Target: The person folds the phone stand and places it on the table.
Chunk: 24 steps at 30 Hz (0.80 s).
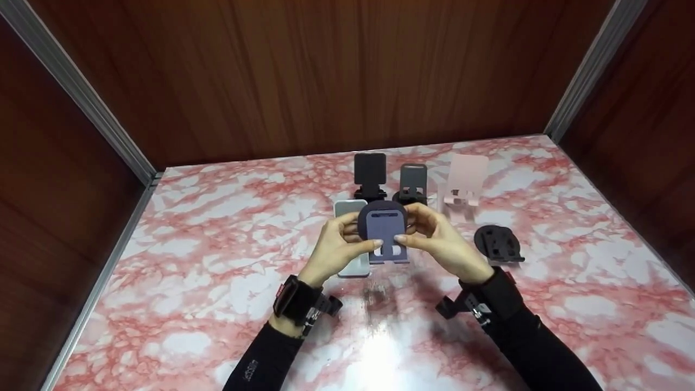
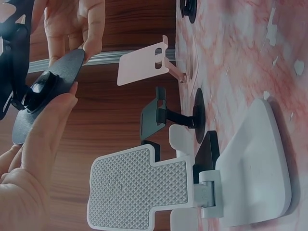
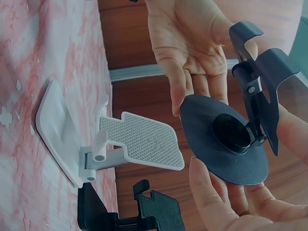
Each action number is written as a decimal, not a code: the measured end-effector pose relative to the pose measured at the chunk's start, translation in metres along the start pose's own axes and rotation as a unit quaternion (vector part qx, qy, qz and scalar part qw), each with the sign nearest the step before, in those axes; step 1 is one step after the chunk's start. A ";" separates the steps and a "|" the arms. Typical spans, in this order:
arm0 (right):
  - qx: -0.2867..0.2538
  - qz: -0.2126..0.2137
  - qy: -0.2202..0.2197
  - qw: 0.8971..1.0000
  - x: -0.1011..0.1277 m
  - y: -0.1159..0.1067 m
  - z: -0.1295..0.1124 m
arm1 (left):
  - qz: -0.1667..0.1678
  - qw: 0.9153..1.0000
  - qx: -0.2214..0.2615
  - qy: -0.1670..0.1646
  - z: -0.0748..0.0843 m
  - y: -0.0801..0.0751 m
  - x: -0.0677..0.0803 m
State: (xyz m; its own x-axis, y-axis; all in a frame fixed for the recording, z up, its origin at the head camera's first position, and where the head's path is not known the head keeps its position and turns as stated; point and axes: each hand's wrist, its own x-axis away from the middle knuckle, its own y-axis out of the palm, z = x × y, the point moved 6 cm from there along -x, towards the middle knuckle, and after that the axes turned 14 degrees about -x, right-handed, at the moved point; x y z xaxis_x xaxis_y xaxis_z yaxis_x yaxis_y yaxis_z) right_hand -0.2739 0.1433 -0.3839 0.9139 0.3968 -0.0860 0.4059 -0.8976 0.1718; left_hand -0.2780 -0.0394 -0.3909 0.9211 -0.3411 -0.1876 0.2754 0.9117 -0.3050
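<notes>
A dark purple-blue folding phone stand with a round base is held up above the table between both hands. My left hand grips its left side, thumb on the slotted plate and fingers behind. On the other side my right hand grips it likewise, thumb near the cut-outs. The wrist views show the hinge arm joining plate and base, the plate tilted off the disc. Close behind the left hand stands a white phone stand with a textured plate.
Behind the hands stand a black phone stand, a dark grey one and a pink one. A folded black stand lies at right. Wooden panels enclose the marbled red-and-white table.
</notes>
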 end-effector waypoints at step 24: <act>0.018 0.005 -0.010 1.000 -0.001 -0.001 -0.002 | 0.005 1.000 -0.007 0.006 0.002 0.002 0.000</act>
State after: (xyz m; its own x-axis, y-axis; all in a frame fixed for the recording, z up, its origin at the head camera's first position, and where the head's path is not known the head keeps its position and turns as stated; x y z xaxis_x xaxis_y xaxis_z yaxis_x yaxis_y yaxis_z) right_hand -0.2747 0.1442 -0.3823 0.9172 0.3845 -0.1043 0.3962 -0.9079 0.1367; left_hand -0.2772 -0.0373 -0.3899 0.9203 -0.3349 -0.2022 0.2622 0.9116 -0.3165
